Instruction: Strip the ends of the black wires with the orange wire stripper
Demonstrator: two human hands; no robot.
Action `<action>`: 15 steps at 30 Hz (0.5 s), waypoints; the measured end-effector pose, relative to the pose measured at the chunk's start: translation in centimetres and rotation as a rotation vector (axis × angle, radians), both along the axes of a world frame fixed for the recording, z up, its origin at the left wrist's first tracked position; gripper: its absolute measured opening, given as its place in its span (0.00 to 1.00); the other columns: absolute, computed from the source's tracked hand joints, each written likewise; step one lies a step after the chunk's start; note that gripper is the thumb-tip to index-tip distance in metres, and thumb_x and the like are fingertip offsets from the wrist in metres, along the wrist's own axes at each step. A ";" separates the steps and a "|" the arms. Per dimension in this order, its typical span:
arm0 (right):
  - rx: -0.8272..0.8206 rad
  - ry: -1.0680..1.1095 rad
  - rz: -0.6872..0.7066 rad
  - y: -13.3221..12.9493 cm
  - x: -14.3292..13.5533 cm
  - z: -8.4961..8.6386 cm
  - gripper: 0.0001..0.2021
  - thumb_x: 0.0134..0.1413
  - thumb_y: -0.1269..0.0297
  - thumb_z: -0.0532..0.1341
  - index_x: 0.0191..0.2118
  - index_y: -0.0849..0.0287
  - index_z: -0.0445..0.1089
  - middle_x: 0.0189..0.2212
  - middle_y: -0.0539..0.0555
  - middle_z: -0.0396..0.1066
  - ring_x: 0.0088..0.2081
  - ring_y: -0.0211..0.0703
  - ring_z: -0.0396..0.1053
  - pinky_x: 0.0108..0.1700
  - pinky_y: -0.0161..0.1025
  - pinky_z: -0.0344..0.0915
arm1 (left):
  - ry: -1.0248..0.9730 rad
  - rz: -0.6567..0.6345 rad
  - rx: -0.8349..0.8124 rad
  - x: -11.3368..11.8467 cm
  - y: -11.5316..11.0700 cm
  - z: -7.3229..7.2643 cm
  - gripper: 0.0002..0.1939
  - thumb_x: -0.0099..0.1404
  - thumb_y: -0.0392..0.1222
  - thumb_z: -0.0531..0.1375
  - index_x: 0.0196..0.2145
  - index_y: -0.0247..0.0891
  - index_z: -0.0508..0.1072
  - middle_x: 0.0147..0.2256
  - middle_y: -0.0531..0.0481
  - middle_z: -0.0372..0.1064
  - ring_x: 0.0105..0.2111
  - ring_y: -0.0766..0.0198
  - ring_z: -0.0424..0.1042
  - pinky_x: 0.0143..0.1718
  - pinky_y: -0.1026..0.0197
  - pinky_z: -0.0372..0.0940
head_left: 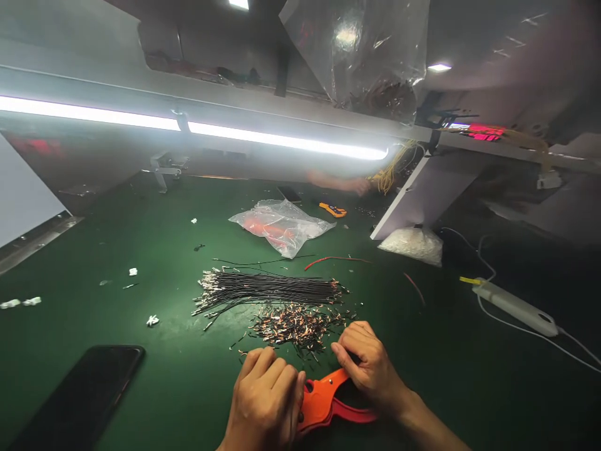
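Observation:
An orange cutter with red parts (318,401) is low in the head view. Its head end is by my left hand (265,398), whose fingers are curled and closed at it; what they hold is hidden. My right hand (369,360) is closed above the tool's handles, thumb against the curled fingers, and anything between them is too small to see. Just beyond both hands lies a pile of short black wire offcuts with copper ends (295,326). Behind the pile stretches a bundle of long black wires (277,288), with metal terminals at its left end.
A black phone (79,398) lies at the lower left. Farther back are a clear plastic bag (286,225) and a yellow-orange tool (332,210). A white power strip (516,307) with cables and a bag of white pieces (413,244) are on the right.

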State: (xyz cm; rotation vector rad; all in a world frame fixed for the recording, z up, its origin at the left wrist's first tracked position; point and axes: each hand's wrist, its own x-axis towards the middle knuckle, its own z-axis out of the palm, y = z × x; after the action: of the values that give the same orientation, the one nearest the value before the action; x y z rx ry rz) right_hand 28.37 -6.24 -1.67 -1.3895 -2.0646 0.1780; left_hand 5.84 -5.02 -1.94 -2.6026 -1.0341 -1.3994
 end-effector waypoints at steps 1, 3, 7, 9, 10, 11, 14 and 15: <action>-0.003 -0.002 -0.002 0.0 0.0 0.0 0.17 0.65 0.71 0.53 0.23 0.55 0.55 0.20 0.46 0.58 0.25 0.39 0.58 0.37 0.42 0.56 | 0.001 -0.002 -0.003 0.0 0.0 0.0 0.13 0.64 0.27 0.56 0.25 0.39 0.60 0.20 0.56 0.59 0.25 0.65 0.54 0.34 0.59 0.55; -0.009 -0.004 -0.006 0.0 0.0 0.1 0.17 0.65 0.70 0.53 0.23 0.55 0.56 0.20 0.46 0.57 0.25 0.39 0.57 0.37 0.42 0.55 | 0.006 -0.004 -0.007 0.0 0.0 -0.1 0.14 0.64 0.27 0.56 0.24 0.39 0.60 0.20 0.56 0.58 0.25 0.65 0.54 0.33 0.59 0.55; -0.016 0.000 -0.005 -0.1 0.0 0.1 0.17 0.65 0.70 0.53 0.22 0.55 0.55 0.20 0.46 0.57 0.25 0.39 0.56 0.37 0.42 0.55 | 0.020 -0.006 -0.022 0.0 -0.1 0.1 0.14 0.64 0.28 0.57 0.24 0.40 0.60 0.20 0.56 0.58 0.25 0.65 0.54 0.33 0.59 0.55; -0.019 0.005 -0.008 -0.1 0.0 0.2 0.18 0.65 0.69 0.53 0.22 0.55 0.55 0.20 0.46 0.56 0.25 0.39 0.55 0.37 0.42 0.55 | 0.024 -0.010 -0.029 -0.1 -0.1 0.3 0.14 0.64 0.28 0.57 0.24 0.40 0.60 0.20 0.56 0.59 0.25 0.65 0.55 0.34 0.59 0.55; -0.021 0.007 -0.010 -0.1 -0.1 0.2 0.18 0.65 0.69 0.53 0.22 0.55 0.55 0.20 0.46 0.56 0.25 0.39 0.55 0.37 0.42 0.55 | 0.025 -0.012 -0.032 -0.1 -0.1 0.4 0.14 0.64 0.28 0.57 0.24 0.40 0.60 0.20 0.56 0.59 0.25 0.65 0.56 0.34 0.59 0.56; -0.023 0.008 -0.011 -0.1 -0.1 0.2 0.18 0.65 0.69 0.53 0.22 0.55 0.55 0.20 0.46 0.56 0.25 0.39 0.55 0.37 0.42 0.55 | 0.025 -0.014 -0.035 -0.1 -0.1 0.4 0.14 0.65 0.28 0.57 0.24 0.40 0.61 0.20 0.56 0.59 0.25 0.65 0.56 0.34 0.59 0.56; -0.025 0.006 -0.013 -0.1 -0.1 0.1 0.18 0.65 0.69 0.53 0.22 0.55 0.55 0.20 0.46 0.57 0.25 0.39 0.55 0.37 0.42 0.54 | 0.022 -0.017 -0.048 -0.2 -0.2 0.5 0.13 0.65 0.27 0.57 0.26 0.39 0.62 0.20 0.56 0.60 0.25 0.64 0.56 0.35 0.58 0.56; -0.023 0.004 -0.013 -0.1 -0.1 0.1 0.18 0.65 0.69 0.53 0.22 0.55 0.55 0.20 0.46 0.57 0.25 0.39 0.56 0.37 0.42 0.54 | 0.020 -0.020 -0.052 -0.2 -0.2 0.5 0.12 0.65 0.27 0.57 0.26 0.39 0.62 0.20 0.56 0.60 0.25 0.64 0.57 0.35 0.58 0.56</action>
State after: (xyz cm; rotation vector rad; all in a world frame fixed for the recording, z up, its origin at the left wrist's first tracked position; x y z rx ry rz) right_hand 28.31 -6.31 -1.56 -1.4145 -2.0558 0.2000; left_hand 5.59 -5.25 -1.42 -2.6649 -1.0596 -1.3655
